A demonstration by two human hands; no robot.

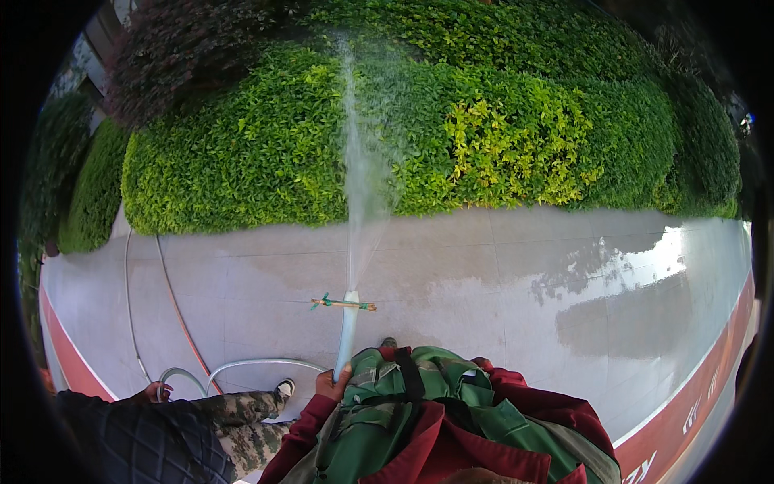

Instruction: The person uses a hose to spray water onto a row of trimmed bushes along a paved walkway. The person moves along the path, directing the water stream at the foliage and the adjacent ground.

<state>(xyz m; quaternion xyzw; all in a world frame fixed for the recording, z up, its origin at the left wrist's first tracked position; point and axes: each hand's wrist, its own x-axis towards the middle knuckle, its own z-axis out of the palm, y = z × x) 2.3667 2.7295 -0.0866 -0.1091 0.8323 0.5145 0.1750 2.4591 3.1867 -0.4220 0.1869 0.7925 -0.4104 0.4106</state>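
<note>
My left hand is wrapped around a pale water hose, close to the front of my green vest. Two thin sticks, bound together with green ties, lie crosswise at the hose's mouth. From there a fan of water sprays forward onto a clipped green hedge. Only a little of my right hand shows beside the vest, below the maroon sleeve; its fingers are mostly hidden, and I cannot tell whether it holds anything.
At the lower left a co-worker's hand holds a loop of hose. A grey hose and an orange hose run across the paving. Wet, shiny pavement lies to the right, near a red painted strip.
</note>
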